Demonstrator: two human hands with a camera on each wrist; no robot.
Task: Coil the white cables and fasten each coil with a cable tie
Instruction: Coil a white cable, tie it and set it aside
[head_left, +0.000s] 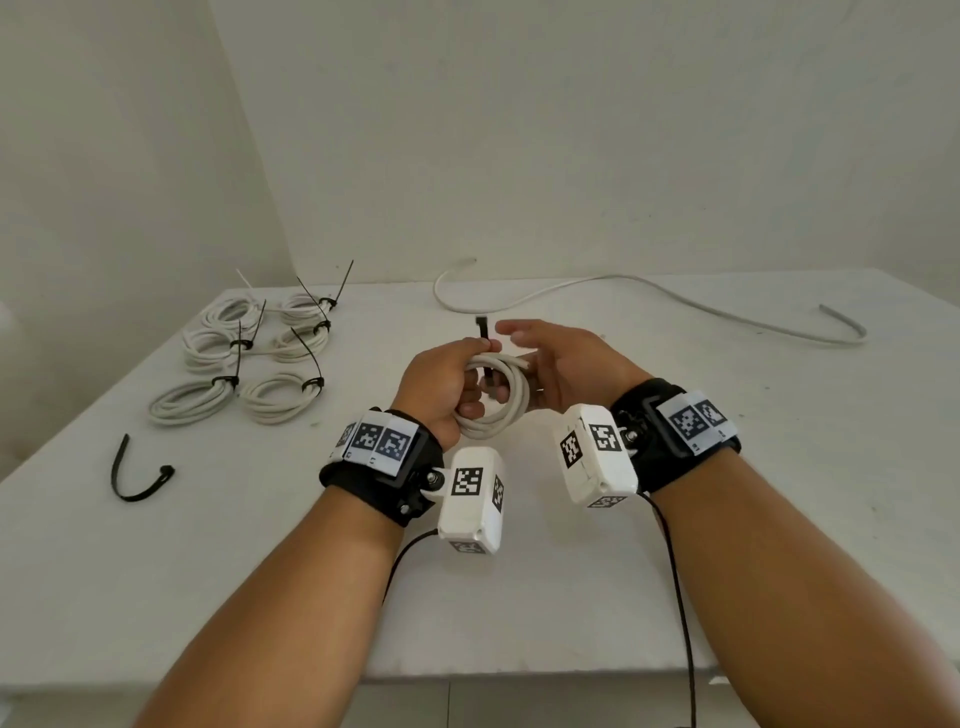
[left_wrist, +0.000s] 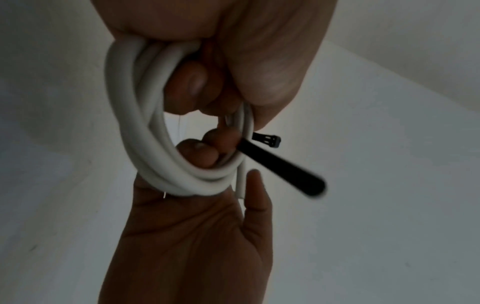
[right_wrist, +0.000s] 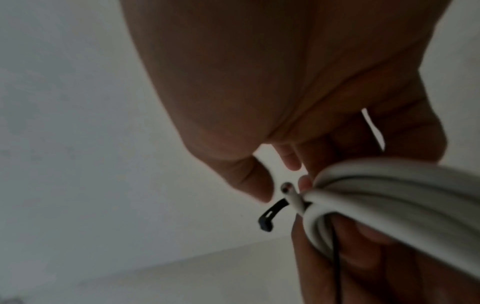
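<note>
Fastening step: your left hand (head_left: 441, 382) clamps the white coil (head_left: 498, 400) and black cable tie (head_left: 482, 332) above the tabletop's middle, while your right hand (head_left: 566, 364), fingers apart and empty, must next thread the tail through the head.

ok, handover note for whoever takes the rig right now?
Left hand: grips the white coil and pinches a black cable tie against it; tie not closed.
Right hand: open beside the coil, holding nothing.
Done: six tied coils at the table's far left.
Left: close this tie, then coil the loose cable at the back; spare tie lies front left.
</note>
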